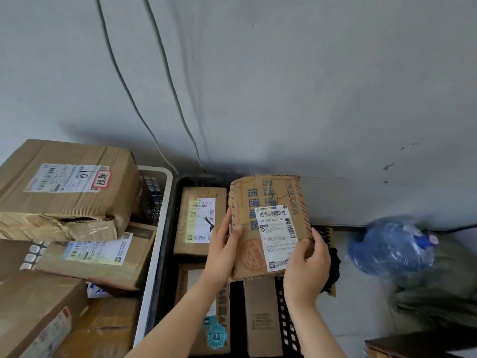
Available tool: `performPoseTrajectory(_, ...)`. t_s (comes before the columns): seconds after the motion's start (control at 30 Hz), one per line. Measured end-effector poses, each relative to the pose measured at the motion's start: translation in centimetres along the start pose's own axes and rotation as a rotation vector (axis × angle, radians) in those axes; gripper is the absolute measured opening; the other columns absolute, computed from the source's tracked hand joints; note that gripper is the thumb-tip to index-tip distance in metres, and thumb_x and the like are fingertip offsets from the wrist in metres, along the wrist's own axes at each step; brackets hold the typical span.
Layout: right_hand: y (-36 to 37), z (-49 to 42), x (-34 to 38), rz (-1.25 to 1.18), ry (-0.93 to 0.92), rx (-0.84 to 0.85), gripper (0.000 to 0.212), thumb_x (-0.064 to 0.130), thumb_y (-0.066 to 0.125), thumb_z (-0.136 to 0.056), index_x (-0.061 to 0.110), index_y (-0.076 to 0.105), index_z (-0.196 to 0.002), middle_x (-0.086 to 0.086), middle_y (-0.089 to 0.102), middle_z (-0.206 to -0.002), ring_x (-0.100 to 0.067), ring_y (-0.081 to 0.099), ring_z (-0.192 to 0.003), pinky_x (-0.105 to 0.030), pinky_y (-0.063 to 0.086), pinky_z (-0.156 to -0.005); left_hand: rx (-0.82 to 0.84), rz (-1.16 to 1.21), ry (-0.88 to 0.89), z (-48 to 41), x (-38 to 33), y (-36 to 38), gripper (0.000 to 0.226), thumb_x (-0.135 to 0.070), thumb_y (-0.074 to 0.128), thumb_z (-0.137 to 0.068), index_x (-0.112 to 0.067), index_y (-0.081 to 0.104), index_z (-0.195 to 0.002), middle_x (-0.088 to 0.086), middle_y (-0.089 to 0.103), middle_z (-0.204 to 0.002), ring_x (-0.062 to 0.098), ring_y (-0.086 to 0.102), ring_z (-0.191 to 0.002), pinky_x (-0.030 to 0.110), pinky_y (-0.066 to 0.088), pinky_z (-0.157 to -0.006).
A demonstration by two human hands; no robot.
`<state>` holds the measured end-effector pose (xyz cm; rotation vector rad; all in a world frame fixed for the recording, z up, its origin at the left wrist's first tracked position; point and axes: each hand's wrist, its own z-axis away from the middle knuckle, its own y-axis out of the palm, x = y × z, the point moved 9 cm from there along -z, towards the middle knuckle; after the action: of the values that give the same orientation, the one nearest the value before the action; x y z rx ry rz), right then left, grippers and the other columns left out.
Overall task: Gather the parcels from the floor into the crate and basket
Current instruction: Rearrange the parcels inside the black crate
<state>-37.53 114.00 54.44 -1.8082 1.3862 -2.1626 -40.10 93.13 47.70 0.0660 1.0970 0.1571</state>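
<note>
A brown cardboard envelope parcel with blue print, a striped border and a white label is held over the black crate. My left hand grips its left edge and my right hand grips its lower right edge, thumb on the label. Inside the crate lie a labelled box at the back, another box under my left arm, and a plain narrow box in front. To the left, the white basket is piled with several cardboard boxes, the largest on top.
A grey wall with two hanging cables stands right behind the crate. A blue water jug lies on the floor at the right beside a dark bag. A dark wooden corner shows at the bottom right.
</note>
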Motion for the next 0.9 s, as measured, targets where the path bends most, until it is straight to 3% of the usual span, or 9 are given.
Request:
performPoseTrajectory(0.17,2.1,1.2,0.2,0.086,-0.082,0.045,0.042,0.025,0.043,-0.098,0.012,0.053,-0.136,-0.003,0.060,-0.122,-0.019,0.054,-0.109,-0.038,0.053,-0.080,-0.005,0.065,-0.184,-1.2,2.9,-0.8,0.076,-0.070,0.055,-0.073,-0.052,0.032,-0.143,-0.011,0.052,-0.139,0.014,0.055,-0.123,0.045,0.042,-0.108)
performPoseTrajectory(0.23,3.7,1.3,-0.5,0.174,-0.083,0.103,0.049,0.034,0.038,-0.099,0.013,0.045,-0.142,-0.005,0.058,-0.127,-0.024,0.054,-0.112,-0.043,0.056,-0.082,0.044,0.088,-0.258,-1.5,3.4,-0.8,0.074,-0.065,0.055,-0.079,-0.049,0.029,-0.146,-0.009,0.053,-0.140,0.014,0.057,-0.121,0.042,0.044,-0.106)
performPoseTrajectory(0.33,5.5,-0.3,-2.4,0.243,-0.009,0.187,0.057,0.049,0.026,-0.099,0.018,0.037,-0.145,-0.005,0.056,-0.130,-0.027,0.058,-0.113,-0.047,0.055,-0.086,0.055,0.003,-0.187,-2.1,1.8,-0.1,0.055,-0.042,0.046,-0.099,-0.042,0.023,-0.150,-0.014,0.047,-0.142,0.009,0.050,-0.126,0.031,0.043,-0.105)
performPoseTrajectory(0.4,6.4,-1.4,-2.8,0.256,0.003,0.224,0.060,0.051,0.023,-0.098,0.017,0.037,-0.145,-0.007,0.055,-0.129,-0.027,0.056,-0.116,-0.048,0.053,-0.091,0.018,-0.044,-0.154,-2.5,1.5,0.3,0.061,-0.040,0.043,-0.101,-0.036,0.013,-0.153,-0.013,0.038,-0.149,0.010,0.042,-0.134,0.036,0.036,-0.113)
performPoseTrajectory(0.47,7.4,-1.6,-2.8,0.303,-0.010,0.260,0.055,0.039,0.029,-0.102,0.010,0.033,-0.148,-0.012,0.049,-0.136,-0.031,0.044,-0.125,-0.046,0.043,-0.103,-0.015,-0.079,-0.138,-3.0,2.2,0.3,0.063,-0.044,0.042,-0.101,-0.033,0.012,-0.155,-0.013,0.036,-0.150,0.010,0.039,-0.137,0.040,0.032,-0.116)
performPoseTrajectory(0.57,8.5,-0.9,-2.9,0.399,-0.027,0.288,0.055,0.025,0.033,-0.105,0.001,0.021,-0.153,-0.019,0.038,-0.147,-0.034,0.030,-0.133,-0.047,0.030,-0.112,-0.062,-0.144,-0.126,-3.3,3.3,-0.2,0.057,-0.042,0.040,-0.101,-0.027,0.021,-0.153,-0.010,0.045,-0.146,0.009,0.046,-0.131,0.035,0.037,-0.112)
performPoseTrajectory(0.67,8.5,-0.6,-2.8,0.482,-0.058,0.259,0.057,0.027,0.030,-0.104,-0.006,0.024,-0.151,-0.023,0.044,-0.140,-0.035,0.040,-0.123,-0.046,0.036,-0.108,-0.117,-0.178,-0.046,-3.1,3.0,-0.1,0.043,-0.029,0.039,-0.103,-0.025,0.033,-0.145,-0.018,0.056,-0.127,-0.004,0.055,-0.114,0.022,0.046,-0.097)
performPoseTrajectory(0.8,8.6,-0.6,-2.7,0.534,-0.098,0.243,0.067,0.037,0.017,-0.099,-0.006,0.028,-0.149,-0.019,0.044,-0.137,-0.030,0.042,-0.117,-0.043,0.042,-0.103,-0.159,-0.204,-0.019,-3.1,3.6,-0.2,0.048,-0.031,0.042,-0.103,-0.027,0.029,-0.149,-0.010,0.053,-0.139,0.008,0.051,-0.127,0.037,0.044,-0.107)
performPoseTrajectory(0.9,8.2,-0.9,-2.5,0.555,-0.098,0.210,0.063,0.035,0.026,-0.099,-0.005,0.036,-0.146,-0.015,0.041,-0.129,-0.028,0.039,-0.113,-0.046,0.046,-0.098,-0.186,-0.215,-0.033,-3.1,3.6,-0.3,0.053,-0.029,0.044,-0.102,-0.025,0.027,-0.151,-0.008,0.049,-0.143,0.011,0.047,-0.131,0.038,0.041,-0.109)
